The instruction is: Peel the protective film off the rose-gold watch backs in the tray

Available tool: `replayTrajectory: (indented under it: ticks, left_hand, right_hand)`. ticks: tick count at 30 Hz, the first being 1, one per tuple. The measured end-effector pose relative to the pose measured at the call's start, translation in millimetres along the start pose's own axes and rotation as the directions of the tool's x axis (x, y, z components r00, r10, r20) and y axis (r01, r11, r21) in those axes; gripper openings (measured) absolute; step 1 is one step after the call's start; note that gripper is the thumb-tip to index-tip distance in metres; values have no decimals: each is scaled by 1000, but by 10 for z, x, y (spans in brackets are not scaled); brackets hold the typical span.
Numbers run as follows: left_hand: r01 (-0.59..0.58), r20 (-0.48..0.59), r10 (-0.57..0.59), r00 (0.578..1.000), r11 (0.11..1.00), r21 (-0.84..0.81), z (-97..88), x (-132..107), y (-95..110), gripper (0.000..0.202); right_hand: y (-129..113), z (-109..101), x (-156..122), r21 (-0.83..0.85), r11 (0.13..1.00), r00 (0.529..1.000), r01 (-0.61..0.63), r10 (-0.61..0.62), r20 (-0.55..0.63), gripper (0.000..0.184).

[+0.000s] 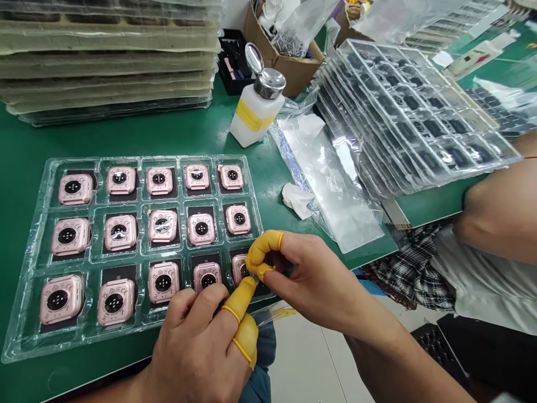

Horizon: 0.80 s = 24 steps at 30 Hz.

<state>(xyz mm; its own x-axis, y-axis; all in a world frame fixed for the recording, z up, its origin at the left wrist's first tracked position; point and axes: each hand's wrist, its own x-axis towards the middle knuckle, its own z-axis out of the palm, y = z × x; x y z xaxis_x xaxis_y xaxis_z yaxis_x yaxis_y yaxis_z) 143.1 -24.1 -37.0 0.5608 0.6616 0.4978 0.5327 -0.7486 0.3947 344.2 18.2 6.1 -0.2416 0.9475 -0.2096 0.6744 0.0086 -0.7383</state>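
A clear plastic tray (pixel 142 254) holds rows of pink smartwatch cases, backs up with dark round sensors, each over a dark card. My right hand (pixel 308 268), with yellow finger cots on thumb and index finger, pinches at the smartwatch case (pixel 239 268) in the near right compartment. Whatever lies between those fingertips is hidden. From the near side, my left hand (pixel 205 341) reaches over the tray's edge. Its index finger, in a yellow cot, stretches to the same case; the cot-covered thumb is apart, and the other fingers curl over the neighbouring case (pixel 207 276).
Tall stacks of trays stand at the back left (pixel 109 61) and right (pixel 415 112). Between them are a white pump bottle (pixel 255 112) with its lid up, a cardboard box (pixel 293 70) and plastic bags (pixel 331 179). Another person's arm (pixel 499 207) is at the right.
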Motion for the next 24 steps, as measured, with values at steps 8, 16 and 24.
replayTrajectory:
  ticks: [8,16,24]
  left_hand:
    - [10,26,-10,1000,1000,1,-19,23,6,25]
    - [14,-21,-16,1000,998,-66,19,-59,-36,23]
    - [5,-28,-7,1000,998,-69,-2,-71,-16,23]
  right_hand:
    - [50,22,-92,2,993,982,120,-119,-148,10]
    - [148,58,-163,-141,960,953,243,-263,-148,15]
    - [126,134,-65,-327,922,961,209,-255,-106,15]
